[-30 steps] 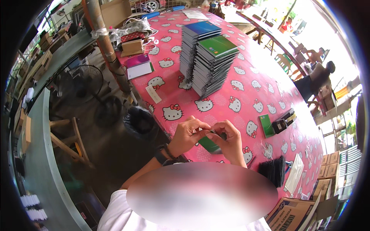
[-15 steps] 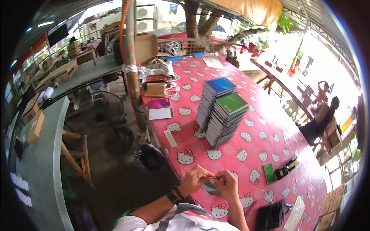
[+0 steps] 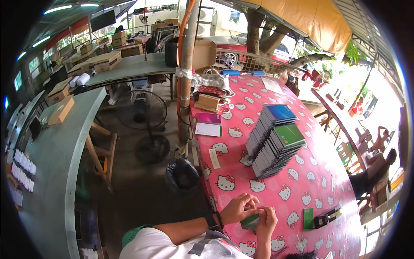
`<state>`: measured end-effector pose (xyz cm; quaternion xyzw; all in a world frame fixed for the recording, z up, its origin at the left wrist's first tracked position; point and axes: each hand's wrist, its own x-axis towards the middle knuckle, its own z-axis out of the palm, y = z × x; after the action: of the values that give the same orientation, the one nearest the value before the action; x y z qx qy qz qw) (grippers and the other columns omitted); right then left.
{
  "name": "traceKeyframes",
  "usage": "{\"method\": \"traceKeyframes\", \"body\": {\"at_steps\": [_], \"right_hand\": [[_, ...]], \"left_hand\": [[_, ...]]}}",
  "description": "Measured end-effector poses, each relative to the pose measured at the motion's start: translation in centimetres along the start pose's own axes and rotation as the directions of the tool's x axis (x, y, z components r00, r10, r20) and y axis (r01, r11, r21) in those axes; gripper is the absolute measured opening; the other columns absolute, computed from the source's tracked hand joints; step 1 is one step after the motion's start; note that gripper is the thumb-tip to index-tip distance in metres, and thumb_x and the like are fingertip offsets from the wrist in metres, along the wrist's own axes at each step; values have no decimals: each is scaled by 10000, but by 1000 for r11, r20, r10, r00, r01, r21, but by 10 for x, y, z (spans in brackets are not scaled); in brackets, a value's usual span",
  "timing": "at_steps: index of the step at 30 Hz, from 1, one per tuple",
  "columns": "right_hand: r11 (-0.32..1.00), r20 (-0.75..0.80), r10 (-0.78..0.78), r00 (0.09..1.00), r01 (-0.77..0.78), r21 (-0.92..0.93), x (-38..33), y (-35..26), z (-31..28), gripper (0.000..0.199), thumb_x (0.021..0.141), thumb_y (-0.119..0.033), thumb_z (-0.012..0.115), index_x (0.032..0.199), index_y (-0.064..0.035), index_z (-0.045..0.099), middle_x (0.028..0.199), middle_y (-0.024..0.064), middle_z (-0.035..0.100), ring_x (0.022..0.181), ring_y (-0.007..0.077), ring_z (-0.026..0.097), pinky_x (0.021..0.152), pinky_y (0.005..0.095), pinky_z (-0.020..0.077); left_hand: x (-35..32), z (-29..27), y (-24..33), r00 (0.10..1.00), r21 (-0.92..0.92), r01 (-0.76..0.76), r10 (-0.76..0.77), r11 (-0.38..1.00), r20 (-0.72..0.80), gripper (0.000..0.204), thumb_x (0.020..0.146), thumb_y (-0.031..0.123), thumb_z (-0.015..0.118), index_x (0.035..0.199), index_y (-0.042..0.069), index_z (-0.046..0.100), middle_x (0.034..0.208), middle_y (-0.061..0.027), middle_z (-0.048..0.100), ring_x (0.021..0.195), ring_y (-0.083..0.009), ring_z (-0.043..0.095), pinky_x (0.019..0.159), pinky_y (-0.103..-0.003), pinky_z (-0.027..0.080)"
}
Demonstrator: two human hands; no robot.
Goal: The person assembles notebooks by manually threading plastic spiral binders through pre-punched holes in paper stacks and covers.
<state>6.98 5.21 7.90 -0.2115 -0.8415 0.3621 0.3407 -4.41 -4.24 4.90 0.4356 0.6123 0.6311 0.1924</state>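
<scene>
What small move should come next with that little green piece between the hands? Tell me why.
Probably lower the small green piece onto the pink tablecloth: both the left hand and the right hand pinch it just above the cloth, close to the body.

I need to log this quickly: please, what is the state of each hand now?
Left hand: fingers curled, pinching the small dark green item at its top.
Right hand: fingers closed on the same item from the right.

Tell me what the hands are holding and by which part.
Both hands, left hand and right hand, pinch a small dark green booklet at its upper edge; the exact grip is too small to tell.
</scene>
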Motion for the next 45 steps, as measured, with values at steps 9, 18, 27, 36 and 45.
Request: {"method": "traceKeyframes", "body": {"at_steps": [9,18,27,36,45], "right_hand": [[878,-234,262,936,-131,459,7,3,-1,181,947,-176,481,889,-23,558,743,2,512,689,86,469,630,230,387],[818,-268,361,893,-166,550,1,28,-30,218,940,-187,498,1084,-34,560,912,5,566,808,60,505,711,206,413],[842,-261,527,809,-455,291,-64,120,-64,140,869,-115,605,975,-25,622,841,-16,602,747,31,514,658,198,414],[717,-585,292,757,-578,-390,-10,254,-153,202,764,-131,615,944,-38,615,950,116,633,966,293,552,814,392,456],[171,-652,653,385,-914,-368,10,288,-192,614,711,-359,670,1236,-110,472,1238,95,506,1203,339,409,962,586,346]], "left_hand": [[-3,18,-21,983,-359,41,-102,932,-153,395,876,291,620,1158,43,496,992,-26,570,966,-112,517,841,-271,429],[126,-28,62,983,303,-177,186,936,-2,371,961,317,441,1164,21,534,758,-101,553,688,-190,528,630,-343,411],[292,-20,39,817,889,-392,535,237,217,223,803,205,624,979,70,649,971,-74,539,890,-291,529,717,-411,464],[240,-18,73,809,758,-582,308,295,501,506,741,266,699,1186,80,546,1193,-85,529,1114,-270,488,922,-416,392],[119,-31,62,834,494,-552,425,672,353,273,757,147,668,1016,69,627,1144,-108,564,1065,-277,512,926,-408,398]]}}
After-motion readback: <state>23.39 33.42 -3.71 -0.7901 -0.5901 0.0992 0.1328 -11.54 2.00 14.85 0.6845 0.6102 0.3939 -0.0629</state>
